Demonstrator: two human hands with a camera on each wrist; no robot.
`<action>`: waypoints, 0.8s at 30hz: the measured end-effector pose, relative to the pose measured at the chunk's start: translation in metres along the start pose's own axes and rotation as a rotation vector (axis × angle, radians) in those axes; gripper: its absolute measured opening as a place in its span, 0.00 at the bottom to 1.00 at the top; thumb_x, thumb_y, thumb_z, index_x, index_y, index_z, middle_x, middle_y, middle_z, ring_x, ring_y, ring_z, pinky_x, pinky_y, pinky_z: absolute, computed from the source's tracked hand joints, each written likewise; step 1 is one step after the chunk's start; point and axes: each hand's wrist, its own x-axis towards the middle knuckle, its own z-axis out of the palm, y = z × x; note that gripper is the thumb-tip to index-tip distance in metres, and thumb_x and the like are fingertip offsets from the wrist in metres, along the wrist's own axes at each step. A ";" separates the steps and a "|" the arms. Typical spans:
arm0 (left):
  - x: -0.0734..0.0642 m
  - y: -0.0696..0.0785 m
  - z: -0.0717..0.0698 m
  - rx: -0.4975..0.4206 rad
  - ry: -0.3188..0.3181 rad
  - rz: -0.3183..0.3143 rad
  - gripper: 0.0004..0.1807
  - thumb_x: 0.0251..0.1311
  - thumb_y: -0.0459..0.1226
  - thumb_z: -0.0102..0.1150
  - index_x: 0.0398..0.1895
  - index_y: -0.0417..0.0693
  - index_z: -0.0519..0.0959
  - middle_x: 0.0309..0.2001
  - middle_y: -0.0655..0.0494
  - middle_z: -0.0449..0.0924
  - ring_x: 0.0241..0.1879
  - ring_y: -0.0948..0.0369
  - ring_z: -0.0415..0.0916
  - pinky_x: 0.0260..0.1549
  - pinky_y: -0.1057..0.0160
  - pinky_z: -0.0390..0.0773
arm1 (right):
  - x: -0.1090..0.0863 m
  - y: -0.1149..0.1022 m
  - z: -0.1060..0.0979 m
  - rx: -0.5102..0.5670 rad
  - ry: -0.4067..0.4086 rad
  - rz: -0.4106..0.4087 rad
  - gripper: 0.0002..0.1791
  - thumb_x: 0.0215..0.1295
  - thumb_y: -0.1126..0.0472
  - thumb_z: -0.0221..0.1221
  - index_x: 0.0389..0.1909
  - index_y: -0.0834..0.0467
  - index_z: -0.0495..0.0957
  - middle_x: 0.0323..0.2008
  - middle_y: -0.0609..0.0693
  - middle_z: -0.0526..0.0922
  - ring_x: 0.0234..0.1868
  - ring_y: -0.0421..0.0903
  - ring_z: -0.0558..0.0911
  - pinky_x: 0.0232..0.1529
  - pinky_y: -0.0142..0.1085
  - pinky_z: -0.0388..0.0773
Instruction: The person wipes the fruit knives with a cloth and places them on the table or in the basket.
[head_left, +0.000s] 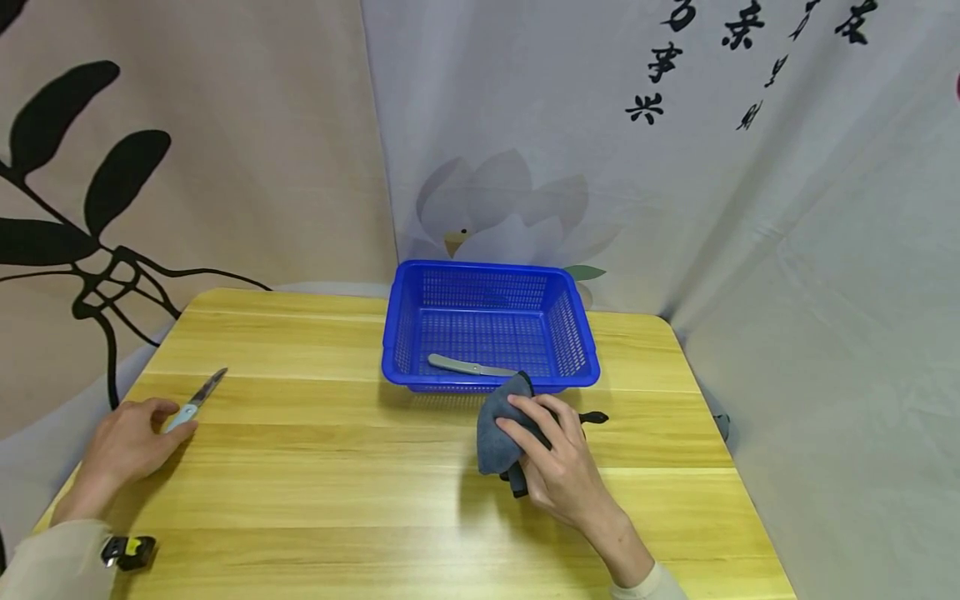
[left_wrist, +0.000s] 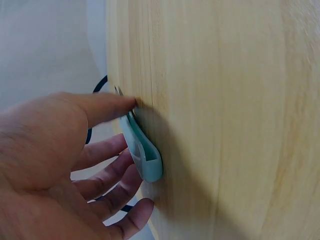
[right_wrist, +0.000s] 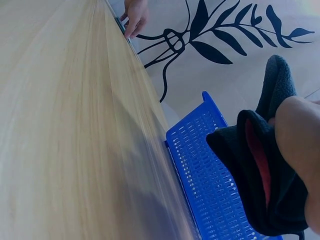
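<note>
At the left of the table, my left hand [head_left: 135,442] has its thumb and fingers on either side of the pale green handle of a small knife [head_left: 201,397]. The blade points away toward the back. In the left wrist view the knife's handle [left_wrist: 145,155] lies close over the wood, and the thumb crosses it near the blade. My right hand [head_left: 558,467] grips a folded dark grey cloth [head_left: 498,433] with black edging, just in front of the basket. A red patch shows in its folds in the right wrist view. Black ends stick out past the fingers.
A blue plastic basket [head_left: 480,321] stands at the back middle of the wooden table [head_left: 315,467]. Inside it, along the front wall, lies another knife [head_left: 468,365] with a pale handle. Printed curtains [head_left: 300,150] hang behind and to the right.
</note>
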 end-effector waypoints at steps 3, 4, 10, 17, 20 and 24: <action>0.000 0.001 0.002 -0.011 0.030 0.007 0.29 0.79 0.46 0.66 0.63 0.24 0.79 0.53 0.22 0.83 0.49 0.27 0.80 0.42 0.34 0.78 | 0.000 0.000 0.001 0.001 0.006 -0.005 0.22 0.83 0.65 0.49 0.63 0.55 0.89 0.68 0.60 0.86 0.63 0.64 0.81 0.65 0.59 0.77; -0.001 0.002 0.002 -0.011 0.044 0.010 0.26 0.78 0.44 0.66 0.60 0.25 0.80 0.50 0.24 0.84 0.48 0.29 0.81 0.40 0.36 0.77 | 0.000 0.000 0.001 0.002 0.009 -0.006 0.22 0.83 0.65 0.49 0.63 0.55 0.89 0.68 0.60 0.86 0.63 0.64 0.81 0.65 0.59 0.77; -0.001 0.006 0.007 -0.014 0.134 0.075 0.15 0.73 0.34 0.67 0.50 0.26 0.84 0.38 0.33 0.86 0.37 0.38 0.82 0.31 0.50 0.74 | -0.001 0.000 0.001 -0.001 0.007 -0.003 0.22 0.82 0.65 0.48 0.63 0.55 0.89 0.68 0.60 0.87 0.63 0.64 0.82 0.64 0.59 0.77; -0.002 0.035 0.014 -0.072 0.275 0.185 0.16 0.73 0.30 0.65 0.55 0.21 0.81 0.45 0.24 0.83 0.36 0.41 0.81 0.30 0.55 0.72 | -0.001 0.000 0.000 -0.002 -0.005 0.006 0.22 0.84 0.64 0.47 0.63 0.54 0.88 0.69 0.60 0.86 0.64 0.65 0.81 0.64 0.60 0.78; -0.003 0.060 0.011 -0.108 0.320 0.215 0.17 0.73 0.29 0.66 0.57 0.22 0.81 0.48 0.23 0.82 0.38 0.37 0.81 0.31 0.56 0.70 | 0.002 0.000 0.000 -0.006 0.000 0.001 0.22 0.84 0.64 0.48 0.63 0.54 0.88 0.69 0.60 0.86 0.64 0.64 0.81 0.64 0.60 0.77; -0.006 0.095 0.006 -0.145 0.379 0.263 0.15 0.73 0.28 0.67 0.57 0.25 0.83 0.48 0.25 0.81 0.35 0.41 0.78 0.30 0.59 0.67 | 0.007 0.000 0.000 -0.010 0.014 -0.016 0.20 0.86 0.63 0.50 0.63 0.55 0.88 0.68 0.60 0.86 0.64 0.65 0.82 0.64 0.60 0.78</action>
